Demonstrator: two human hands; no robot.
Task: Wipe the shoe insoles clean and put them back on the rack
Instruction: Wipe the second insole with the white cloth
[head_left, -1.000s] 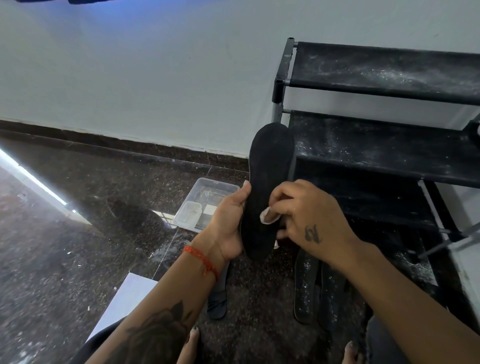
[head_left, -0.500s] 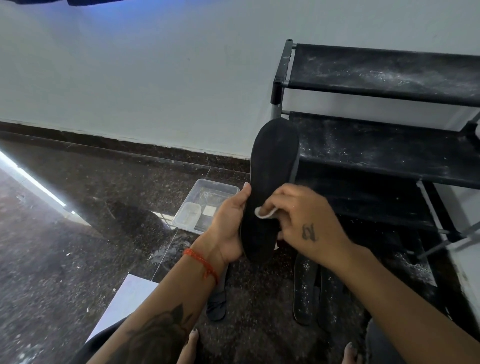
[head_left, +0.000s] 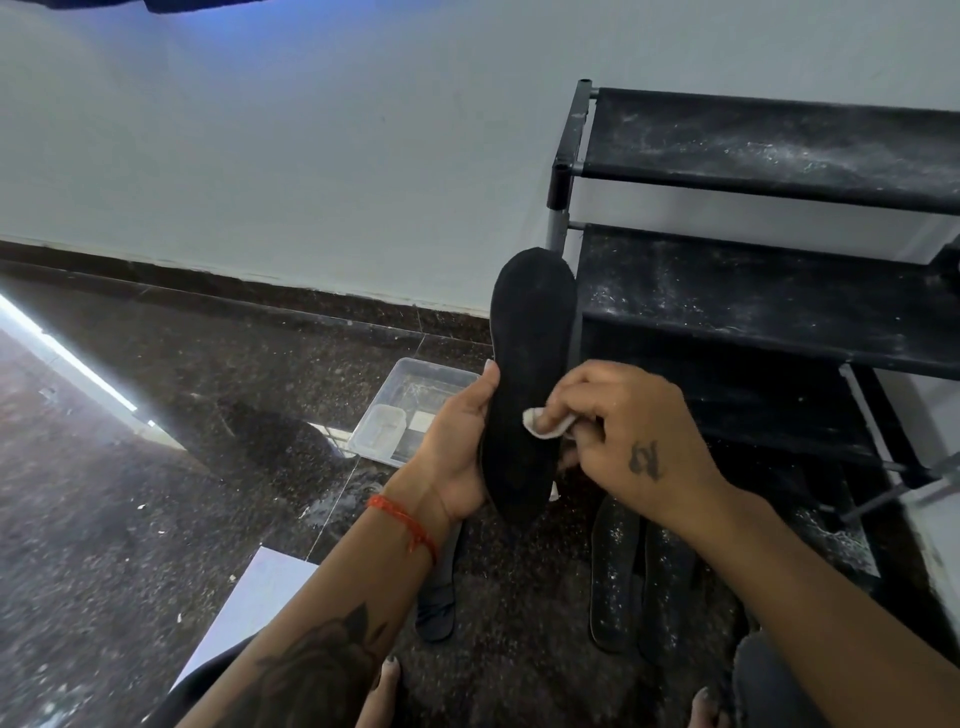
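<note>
Insole (head_left: 530, 332): black, held nearly upright in front of the rack (head_left: 753, 291), toe end up, heel end low between the two hands. The left hand (head_left: 457, 441) grips its lower left edge, thumb lying along the front face, fingers hidden behind. The right hand (head_left: 628, 431) pinches a small white wipe (head_left: 543, 423) between thumb and curled fingers and presses it against the front face of the insole, about mid-length.

The rack stands at the right against the wall; its black shelves are speckled with white dust. Two more dusty insoles (head_left: 613, 571) lie side by side on the floor (head_left: 156, 441) below the right hand. Another dark insole (head_left: 439, 597) lies on the floor under the left wrist. A clear plastic tray (head_left: 410, 384) sits on the floor just left of the held insole, partly hidden by the left hand.
</note>
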